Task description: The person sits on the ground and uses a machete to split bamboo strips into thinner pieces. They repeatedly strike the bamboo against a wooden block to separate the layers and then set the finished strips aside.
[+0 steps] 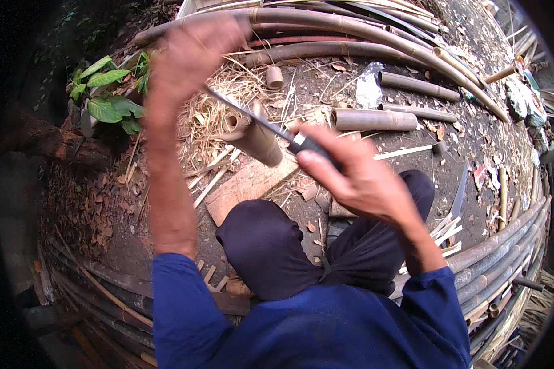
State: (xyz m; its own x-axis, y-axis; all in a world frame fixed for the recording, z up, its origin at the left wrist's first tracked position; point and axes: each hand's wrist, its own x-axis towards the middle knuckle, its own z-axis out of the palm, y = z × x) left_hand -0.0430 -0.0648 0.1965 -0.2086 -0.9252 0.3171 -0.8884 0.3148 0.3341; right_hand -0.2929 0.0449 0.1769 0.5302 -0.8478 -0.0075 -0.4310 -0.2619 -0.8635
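My right hand (pixel 351 172) is closed around the black handle of a knife (pixel 255 117). Its long metal blade points away to the left, across the upper end of a short bamboo tube (pixel 258 144). That tube stands tilted by a wooden board (pixel 243 187), its hollow end showing. Above and left of the blade, my left hand (pixel 197 52) is raised and smeared by motion. Its fingers are too blurred to make out, and so is anything in them.
Long bamboo poles (pixel 326 21) lie across the far side; more poles (pixel 498 261) curve along the near right. Cut bamboo tubes (pixel 375 120) rest on the ground, with a saw (pixel 459 194) to the right. Shavings (pixel 197 132) and a leafy plant (pixel 108 92) are at the left.
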